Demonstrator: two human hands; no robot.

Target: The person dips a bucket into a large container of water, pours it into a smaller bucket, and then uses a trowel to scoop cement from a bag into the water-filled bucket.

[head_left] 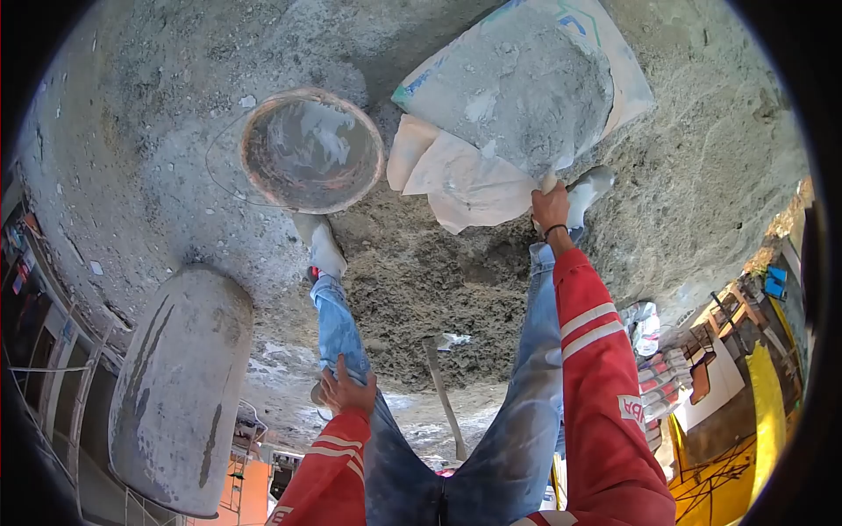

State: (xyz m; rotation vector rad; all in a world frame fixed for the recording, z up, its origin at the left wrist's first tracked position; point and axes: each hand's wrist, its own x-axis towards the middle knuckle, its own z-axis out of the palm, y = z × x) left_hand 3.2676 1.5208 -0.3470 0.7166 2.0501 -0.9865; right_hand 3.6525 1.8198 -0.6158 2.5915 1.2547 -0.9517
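Note:
My right hand [551,209] is closed around a pale, rounded handle [549,182] at the near edge of a torn paper bag [630,83]. Grey, cement-like powder [548,96] fills the opened bag, and whatever is at the handle's far end is hidden. A torn paper flap [474,188] folds toward me. My left hand [349,392] rests on my left knee, fingers spread, holding nothing. Left of the bag stands a round bucket [375,167] with a thin wire handle and greyish liquid inside.
Dark, crumbly material [421,272] lies between my feet, with a long wooden tool handle [445,399] behind it. A large grey drum [180,394] is at the left. Stacked bags [662,386] and yellow sheeting [767,412] appear at the lower right.

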